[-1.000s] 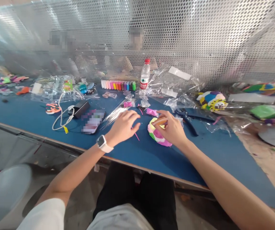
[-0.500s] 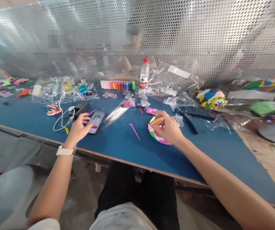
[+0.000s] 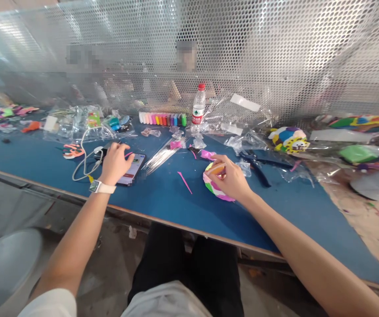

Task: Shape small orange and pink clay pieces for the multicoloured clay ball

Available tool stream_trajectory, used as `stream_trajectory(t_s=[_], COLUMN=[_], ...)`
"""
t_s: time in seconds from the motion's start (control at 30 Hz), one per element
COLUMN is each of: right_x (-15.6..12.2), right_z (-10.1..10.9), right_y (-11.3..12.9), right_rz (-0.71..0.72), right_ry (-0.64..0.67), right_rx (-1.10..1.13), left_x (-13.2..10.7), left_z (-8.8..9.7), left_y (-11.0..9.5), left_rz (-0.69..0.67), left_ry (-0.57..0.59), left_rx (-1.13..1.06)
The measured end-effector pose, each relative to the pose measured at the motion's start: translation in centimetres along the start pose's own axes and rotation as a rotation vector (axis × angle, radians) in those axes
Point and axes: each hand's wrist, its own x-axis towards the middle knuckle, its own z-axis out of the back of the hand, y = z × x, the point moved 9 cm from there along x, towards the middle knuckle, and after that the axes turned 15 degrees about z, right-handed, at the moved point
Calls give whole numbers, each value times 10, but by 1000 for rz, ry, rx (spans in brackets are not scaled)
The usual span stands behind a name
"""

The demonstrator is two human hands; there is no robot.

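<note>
My left hand (image 3: 117, 163) is over the phone (image 3: 135, 169), palm down, with its fingers apart and partly covering the lit screen. A thin pink stick (image 3: 129, 154) shows beside its fingers; whether they touch it I cannot tell. My right hand (image 3: 230, 176) grips a round, clay-covered piece (image 3: 214, 187) in white, green, pink and purple. Its fingers are curled at the upper side, by an orange-brown patch (image 3: 218, 169), and hide part of the piece. Between the hands a pink modelling tool (image 3: 185, 182) lies on the blue table (image 3: 163, 193).
Thin metal rods (image 3: 163, 155) lie beyond the phone. Behind them stand a row of coloured clay sticks (image 3: 163, 119) and a water bottle (image 3: 198, 105). Pliers (image 3: 258, 169) lie right of my right hand, near a painted turtle-like figure (image 3: 288, 140). A white cable (image 3: 82, 154) loops at left.
My left hand has moved forward and right, further over the phone and the black box behind it. My right hand stays on the round piece, nearly unmoved.
</note>
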Motion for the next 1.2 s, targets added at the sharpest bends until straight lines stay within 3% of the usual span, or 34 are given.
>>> stream_trajectory(t_s=[0.07,0.13,0.27,0.33,0.4,0.5,0.63,0.83,0.93,1.2], right_x=[0,0,-1,-1,-2,-4,-5,-2,5,42], right_z=[0,0,3,6,9,12,12,32,35,11], right_y=[0,-2,-7,-10,-12,-18,-28,-17,-6,-34], right_rz=[-12,-30,-55,-46,-33,-27,-44,2,52,-66], right_ry=[6,6,-27,-37,-36,-1,31,-194,-200,-139], right_rx=[-4,-9,-20,-67,-146,-258,-318,-334,-365,81], left_x=[-7,-25,-85,-110,-122,-120,-104,-82,-75,-60], left_z=[1,-9,-37,-51,-63,-78,-98,-122,-126,-129], left_y=[-45,-101,-218,-257,-279,-285,-270,-253,-248,-238], left_rz=[-81,-227,-638,-786,-857,-841,-752,-495,-420,-369], left_ry=[16,110,350,414,415,374,409,605,640,599], left_rx=[-69,-193,-475,-536,-545,-588,-725,-970,-1070,-1117])
